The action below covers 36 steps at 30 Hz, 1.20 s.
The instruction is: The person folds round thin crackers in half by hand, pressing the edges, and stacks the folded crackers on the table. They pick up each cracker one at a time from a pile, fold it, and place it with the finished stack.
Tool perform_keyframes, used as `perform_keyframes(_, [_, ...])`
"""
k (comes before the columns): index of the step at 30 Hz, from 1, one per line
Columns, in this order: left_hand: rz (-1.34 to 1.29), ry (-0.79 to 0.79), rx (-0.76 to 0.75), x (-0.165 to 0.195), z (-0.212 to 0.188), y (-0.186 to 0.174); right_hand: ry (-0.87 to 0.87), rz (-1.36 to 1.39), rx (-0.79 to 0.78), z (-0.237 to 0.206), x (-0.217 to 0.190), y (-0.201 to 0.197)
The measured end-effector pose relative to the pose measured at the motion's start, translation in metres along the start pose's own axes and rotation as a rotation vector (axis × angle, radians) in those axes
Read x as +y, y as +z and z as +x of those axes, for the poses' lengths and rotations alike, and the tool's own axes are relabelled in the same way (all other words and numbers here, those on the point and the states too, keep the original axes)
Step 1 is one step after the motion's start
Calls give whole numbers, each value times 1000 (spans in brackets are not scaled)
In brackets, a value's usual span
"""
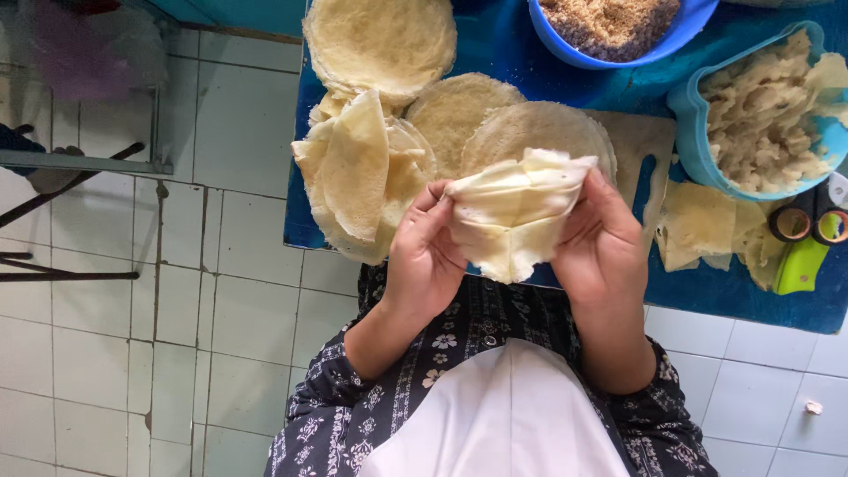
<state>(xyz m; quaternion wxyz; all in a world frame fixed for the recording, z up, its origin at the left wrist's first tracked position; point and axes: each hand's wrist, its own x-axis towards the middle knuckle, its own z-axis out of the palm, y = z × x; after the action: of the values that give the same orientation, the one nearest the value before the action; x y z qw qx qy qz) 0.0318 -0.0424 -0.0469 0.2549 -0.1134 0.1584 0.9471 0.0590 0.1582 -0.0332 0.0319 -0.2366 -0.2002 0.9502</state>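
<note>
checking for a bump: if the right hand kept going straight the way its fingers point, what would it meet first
The right hand points its fingers up and away from the body, wrapped around the folded wrapper. Straight on, it would probably first meet the round flat wrapper lying on the blue table, though depth is unclear.

Dark floral sleeves (336, 397), white apron (503, 415)

A floor of pale square tiles (247, 132) with dark grout fills the view. A blue-topped table (495, 40) stands on it, and a dark metal frame (79, 163) sits at the left, under soft even light
</note>
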Motion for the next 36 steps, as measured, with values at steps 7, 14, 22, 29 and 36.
perform_keyframes(7, [41, -77, -120, 10, -3, 9, 76, 18, 3, -8, 1, 11])
perform_keyframes(14, [764, 204, -37, -8, -9, 8, -245, -360, -227, -23, 29, 23])
perform_keyframes(22, [380, 304, -79, -1, -6, -3, 15, -275, -244, -15, 25, 1])
perform_keyframes(29, [393, 360, 600, 80, -28, -1, -115, -140, 16, -12, -31, 2])
perform_keyframes(36, [643, 1109, 407, 151, -68, -1, -695, -883, -339, 13, 5, 65])
